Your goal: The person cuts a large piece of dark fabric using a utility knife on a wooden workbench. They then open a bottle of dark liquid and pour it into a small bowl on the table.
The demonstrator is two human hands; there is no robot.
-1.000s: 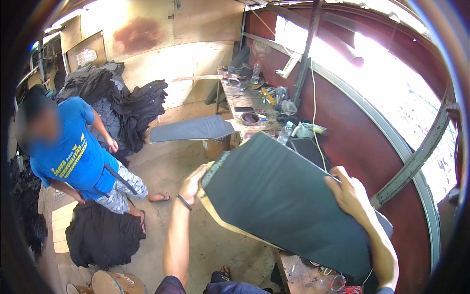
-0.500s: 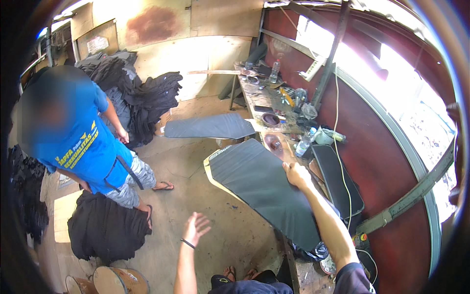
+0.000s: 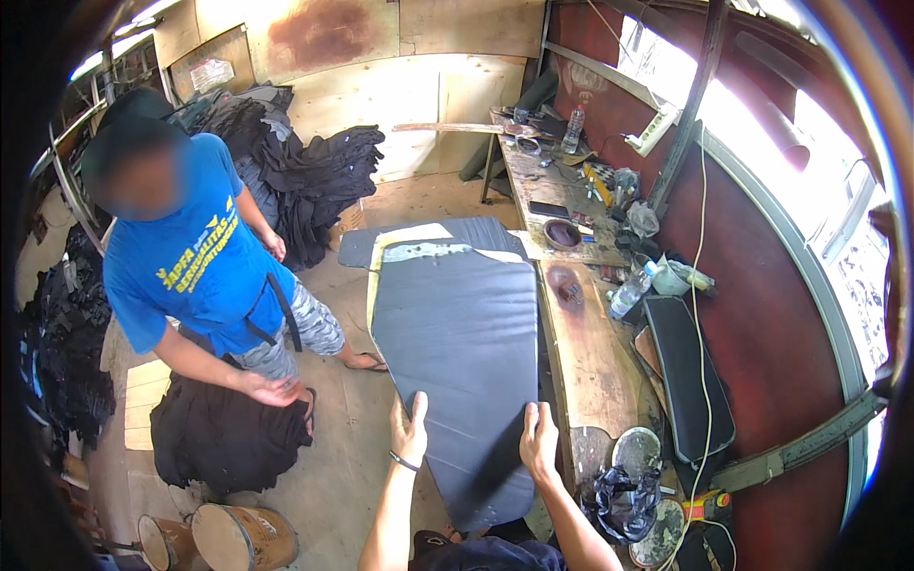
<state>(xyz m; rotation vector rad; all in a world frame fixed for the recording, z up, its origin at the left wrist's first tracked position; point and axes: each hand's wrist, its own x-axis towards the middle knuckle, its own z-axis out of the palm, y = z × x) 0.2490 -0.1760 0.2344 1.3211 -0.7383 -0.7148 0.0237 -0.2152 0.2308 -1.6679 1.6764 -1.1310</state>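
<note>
A large dark grey covered panel (image 3: 457,343), with a pale yellowish strip along its far and left edges, lies lengthwise in front of me between my hands. My left hand (image 3: 408,433) is closed on its left edge, thumb on top. Opposite, my right hand (image 3: 539,440) grips the right edge, also with the thumb on top; the fingers beneath are mostly hidden. The panel's near end reaches toward my body. Beyond its far end, and partly covered by it, a second dark grey panel (image 3: 355,250) juts out to the left.
A worn wooden workbench (image 3: 595,385) runs along the right, carrying a brown bowl (image 3: 563,235), a plastic bottle (image 3: 631,291) and a black plastic bag (image 3: 624,504). At left stands a co-worker (image 3: 214,252) beside a black cloth pile (image 3: 224,428). Cardboard drums (image 3: 243,538) stand lower left.
The panel has swung off the bench side to lie lengthwise before me. My left hand, open in the air before, now grips its left edge. The co-worker's hand has come forward over the cloth pile.
</note>
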